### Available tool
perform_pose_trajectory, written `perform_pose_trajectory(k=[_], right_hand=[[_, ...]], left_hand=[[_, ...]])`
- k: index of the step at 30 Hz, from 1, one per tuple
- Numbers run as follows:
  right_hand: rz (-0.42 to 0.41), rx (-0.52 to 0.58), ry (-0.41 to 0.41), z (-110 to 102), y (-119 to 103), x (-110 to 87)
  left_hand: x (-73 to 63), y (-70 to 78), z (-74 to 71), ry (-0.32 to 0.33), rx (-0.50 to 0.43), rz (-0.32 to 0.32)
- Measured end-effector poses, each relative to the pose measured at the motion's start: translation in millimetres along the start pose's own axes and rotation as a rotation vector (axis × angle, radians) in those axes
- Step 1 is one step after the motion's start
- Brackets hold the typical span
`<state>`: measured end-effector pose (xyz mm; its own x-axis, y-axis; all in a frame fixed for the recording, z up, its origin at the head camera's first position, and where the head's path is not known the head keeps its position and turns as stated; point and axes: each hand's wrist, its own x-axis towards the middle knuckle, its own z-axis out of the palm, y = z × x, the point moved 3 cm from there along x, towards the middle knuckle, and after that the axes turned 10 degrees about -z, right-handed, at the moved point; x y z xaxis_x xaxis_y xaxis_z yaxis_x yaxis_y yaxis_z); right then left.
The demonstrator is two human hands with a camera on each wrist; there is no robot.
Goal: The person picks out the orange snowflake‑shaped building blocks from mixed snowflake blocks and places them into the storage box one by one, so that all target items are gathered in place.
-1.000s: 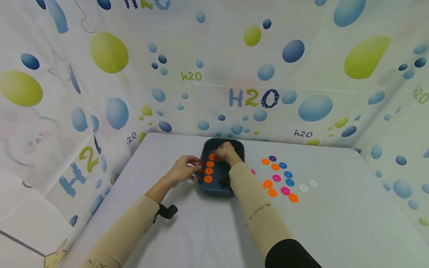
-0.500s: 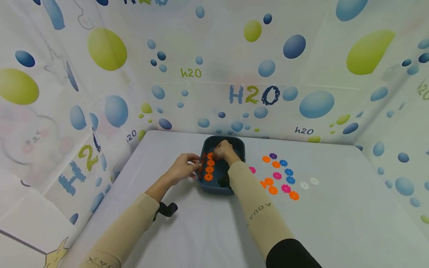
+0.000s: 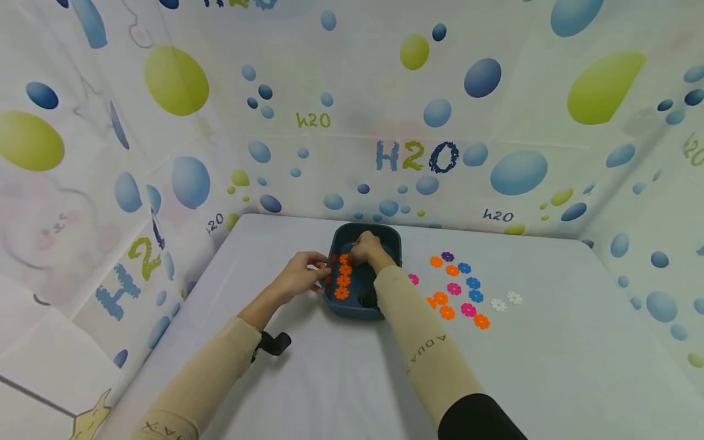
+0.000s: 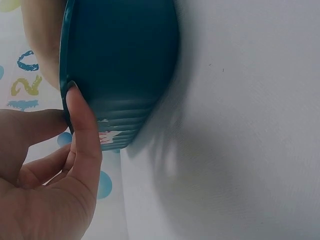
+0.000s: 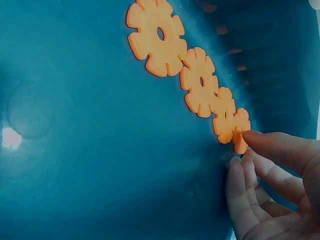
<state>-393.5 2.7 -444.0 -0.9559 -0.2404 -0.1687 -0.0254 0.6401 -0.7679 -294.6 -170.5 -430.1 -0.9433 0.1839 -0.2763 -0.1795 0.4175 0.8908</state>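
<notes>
A deep tray (image 3: 352, 311) of smooth, glossy dark blue-green material, with rounded corners, stands on the white-covered tabletop (image 3: 550, 342), close to its far edge and nearer the far-left corner than the far-right. The left hand (image 3: 299, 278) pinches the tray's thin rim on the side facing the tabletop's left edge, one finger lying flat against the outer wall. That wall turns ribbed towards one corner, where a ragged pale patch (image 4: 109, 136) shows.

Inside, four flat orange discs (image 3: 343, 280) run in a row beside the same side; each meets the next, though whether they are slotted together cannot be told. They are flower-shaped, with rounded lobes parted by narrow notches and a round hole in the middle. The right hand (image 3: 370, 249) grasps the farthest disc (image 5: 241, 120) between thumb and fingers.

Between the tray and the tabletop's right edge lie loose notched discs of the same form: orange, pink (image 3: 453, 288), blue (image 3: 473, 283), one purple (image 3: 448, 256) and two white (image 3: 514, 297). A faintly creased, bubble-printed sheet (image 3: 363, 98) hangs behind the far edge.
</notes>
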Motion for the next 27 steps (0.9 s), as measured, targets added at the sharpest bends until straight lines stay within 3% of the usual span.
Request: perform_pose_trajectory(k=[10, 18, 27], right_hand=[[-0.085, 0.048, -0.044, -8.8, -3.8, -9.9], [-0.218, -0.041, -0.094, -33.2, -28.6, -23.1], [-0.314, -0.169, -0.118, -57.0, -39.8, -39.7]], left_hand=[[-1.4, 2.5, 0.5, -0.007, 0.0, -0.002], [3.5, 2.2, -4.9, -0.006, 0.002, 0.0], [4.5, 4.7, -2.9, -0.016, 0.006, -0.003]])
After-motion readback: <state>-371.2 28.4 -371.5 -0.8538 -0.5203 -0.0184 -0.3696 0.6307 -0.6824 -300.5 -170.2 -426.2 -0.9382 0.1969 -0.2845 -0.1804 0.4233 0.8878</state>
